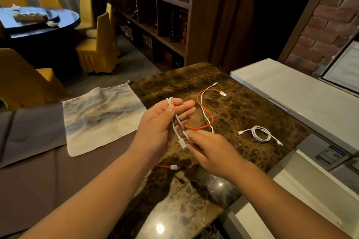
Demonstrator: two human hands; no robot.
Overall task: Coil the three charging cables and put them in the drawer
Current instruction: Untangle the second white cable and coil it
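Observation:
My left hand holds a white charging cable looped over its fingers above the brown marble counter. My right hand pinches the same cable just above its white plug, which dangles between the hands. The free end of this cable trails away across the counter. A red cable lies uncoiled in an S shape under and behind my hands, one plug at the far right, the other near my left wrist. A second white cable lies coiled on the counter to the right.
A pale cloth lies on a brown-covered surface to the left. A white appliance top borders the counter on the right. Yellow chairs, a dark round table and a wooden shelf stand behind.

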